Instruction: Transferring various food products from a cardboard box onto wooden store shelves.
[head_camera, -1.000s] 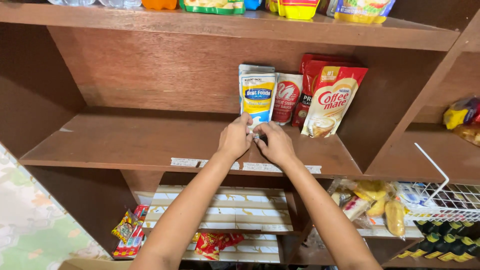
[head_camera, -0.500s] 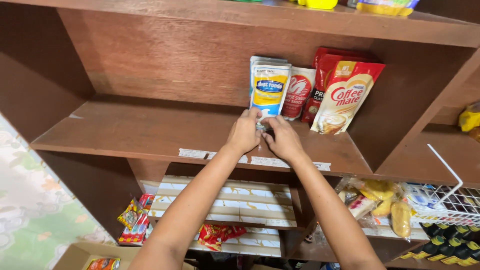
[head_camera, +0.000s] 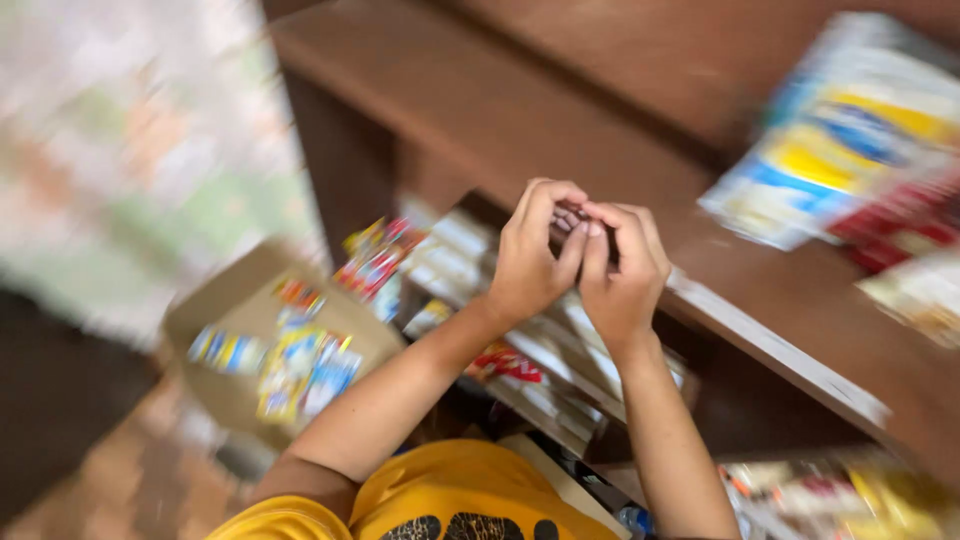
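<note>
The picture is blurred and tilted. My left hand (head_camera: 535, 255) and my right hand (head_camera: 620, 270) are pressed together in front of the edge of a brown wooden shelf (head_camera: 560, 130), fingers curled and fingertips touching. Something small and dark shows between the fingertips, too blurred to name. A white, blue and yellow pouch (head_camera: 830, 150) stands on the shelf to the right of my hands, apart from them, with red pouches (head_camera: 900, 220) beside it.
An open cardboard box (head_camera: 215, 320) with several colourful packets sits low on the left. Lower slatted shelves (head_camera: 470, 250) hold more snack packets (head_camera: 375, 260). My yellow shirt (head_camera: 450, 490) fills the bottom. A pale patterned surface blurs at the upper left.
My hands have pulled back from the pouch to the shelf's front edge, still held together. The view has swung down and tilted, bringing the cardboard box into sight.
</note>
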